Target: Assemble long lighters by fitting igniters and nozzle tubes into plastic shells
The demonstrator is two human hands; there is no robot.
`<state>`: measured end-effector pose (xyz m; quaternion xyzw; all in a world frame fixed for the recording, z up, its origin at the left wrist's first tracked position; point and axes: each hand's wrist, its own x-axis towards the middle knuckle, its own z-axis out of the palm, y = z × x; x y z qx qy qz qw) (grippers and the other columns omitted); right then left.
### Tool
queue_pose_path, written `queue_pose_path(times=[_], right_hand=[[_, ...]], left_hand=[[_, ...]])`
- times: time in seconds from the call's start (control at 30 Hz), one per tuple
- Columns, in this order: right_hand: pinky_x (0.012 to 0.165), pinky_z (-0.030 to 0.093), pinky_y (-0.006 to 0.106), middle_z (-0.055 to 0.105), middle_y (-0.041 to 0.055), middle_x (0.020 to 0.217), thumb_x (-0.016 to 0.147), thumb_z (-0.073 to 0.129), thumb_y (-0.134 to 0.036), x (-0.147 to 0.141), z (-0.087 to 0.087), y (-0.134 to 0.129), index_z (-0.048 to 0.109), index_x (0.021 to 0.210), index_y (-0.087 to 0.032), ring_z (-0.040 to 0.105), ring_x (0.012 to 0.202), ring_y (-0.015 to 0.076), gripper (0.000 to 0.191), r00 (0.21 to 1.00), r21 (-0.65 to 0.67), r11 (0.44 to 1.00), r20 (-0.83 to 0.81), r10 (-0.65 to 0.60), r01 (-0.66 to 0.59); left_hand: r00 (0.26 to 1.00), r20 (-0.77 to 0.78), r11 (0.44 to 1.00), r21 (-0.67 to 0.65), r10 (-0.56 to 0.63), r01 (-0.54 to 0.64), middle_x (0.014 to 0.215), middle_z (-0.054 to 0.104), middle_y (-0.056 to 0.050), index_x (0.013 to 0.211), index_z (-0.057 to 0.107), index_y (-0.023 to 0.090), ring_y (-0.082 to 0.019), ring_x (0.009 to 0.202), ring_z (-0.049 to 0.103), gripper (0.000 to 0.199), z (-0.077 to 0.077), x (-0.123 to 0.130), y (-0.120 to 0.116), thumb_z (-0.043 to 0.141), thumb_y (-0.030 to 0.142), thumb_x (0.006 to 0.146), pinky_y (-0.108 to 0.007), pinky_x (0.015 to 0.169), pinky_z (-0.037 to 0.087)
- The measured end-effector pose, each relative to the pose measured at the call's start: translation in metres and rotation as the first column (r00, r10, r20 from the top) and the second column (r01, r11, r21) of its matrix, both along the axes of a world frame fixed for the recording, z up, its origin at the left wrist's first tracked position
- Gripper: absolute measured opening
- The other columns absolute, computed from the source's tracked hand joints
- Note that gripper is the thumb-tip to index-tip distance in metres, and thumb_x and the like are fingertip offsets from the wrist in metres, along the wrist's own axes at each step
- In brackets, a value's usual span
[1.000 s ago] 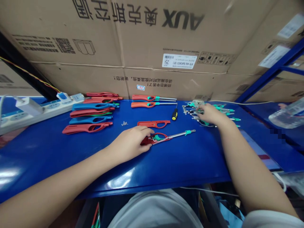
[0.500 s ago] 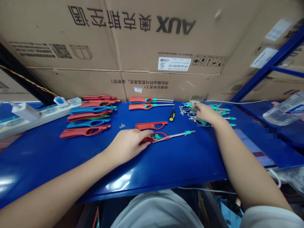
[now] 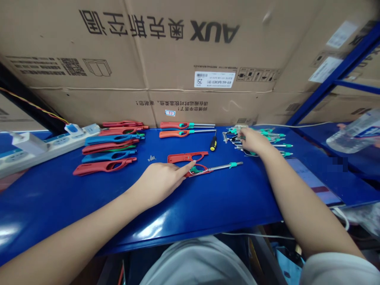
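My left hand (image 3: pixel 163 180) is closed over the handle end of an opened red gas lighter (image 3: pixel 210 170), its thumb lying along the casing. Green and white inner parts show in that lighter, and its metal tube with a green collar points right. Just behind it lies a loose red casing half (image 3: pixel 179 158). Over at the right, my right hand (image 3: pixel 252 139) reaches into a pile of metal tubes and green lighter parts (image 3: pixel 276 136), fingertips drawn together. What those fingertips pinch is hidden among the parts.
Several red and blue lighter casings (image 3: pixel 103 165) lie at left beside a white power strip (image 3: pixel 62 142). Two assembled lighters (image 3: pixel 175 134), a screwdriver (image 3: pixel 213 143) and small screws (image 3: pixel 151 158) lie around the middle. A cardboard box (image 3: pixel 166 59) stands behind; a plastic bottle (image 3: pixel 350 134) is at right.
My left thumb has shifted up and forward along the red lighter's casing. My right hand stays at the pile, with only slight finger movement. The whole view has shifted a little.
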<state>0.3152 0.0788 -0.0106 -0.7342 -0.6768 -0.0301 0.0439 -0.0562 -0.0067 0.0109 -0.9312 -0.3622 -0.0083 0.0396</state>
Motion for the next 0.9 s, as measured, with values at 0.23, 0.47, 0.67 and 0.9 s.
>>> queue_pose_path(times=[0.23,0.47,0.67,0.9], right_hand=[[0.073,0.048,0.037,0.07,0.0131,0.113,0.085,0.055,-0.015,-0.006,0.008,-0.006,0.061,0.108,-0.02,0.067,0.099,0.0307,0.025,0.999,-0.024,0.999,-0.002,-0.035,0.035],[0.069,0.046,0.035,0.071,0.0127,0.111,0.084,0.054,-0.012,-0.014,0.017,-0.011,0.06,0.108,-0.021,0.067,0.097,0.0304,0.027,0.998,-0.004,0.998,-0.01,-0.069,0.069],[0.074,0.05,0.04,0.068,0.0129,0.118,0.084,0.053,-0.013,-0.014,0.027,-0.018,0.06,0.115,-0.022,0.066,0.104,0.0335,0.033,0.998,0.106,0.992,-0.023,-0.063,0.065],[0.061,0.055,0.036,0.07,0.0081,0.089,0.084,0.061,-0.028,-0.061,0.032,-0.028,0.057,0.091,-0.022,0.065,0.069,0.0208,0.01,0.793,0.274,0.96,-0.573,0.205,-0.05]], left_hand=[[0.998,0.001,0.998,-0.003,-0.058,0.058,0.089,0.074,-0.008,0.155,0.038,0.026,-0.022,0.079,0.071,0.056,-0.002,0.001,-0.002,0.044,0.017,0.1,-0.029,0.07,0.053],[0.989,0.143,0.997,-0.072,0.031,-0.021,0.095,0.077,-0.01,0.151,0.046,0.024,-0.026,0.083,0.073,0.053,-0.005,-0.002,0.005,0.051,0.024,0.098,-0.033,0.071,0.054],[0.964,0.234,0.982,-0.162,0.129,-0.092,0.105,0.077,-0.007,0.146,0.052,0.028,-0.025,0.088,0.075,0.055,0.001,-0.001,0.004,0.061,0.028,0.092,-0.031,0.075,0.056],[0.823,0.553,0.972,-0.234,0.128,0.007,0.135,0.067,-0.008,0.136,0.06,0.022,-0.026,0.124,0.062,0.046,-0.007,0.003,0.004,0.061,0.039,0.094,-0.042,0.105,0.052]])
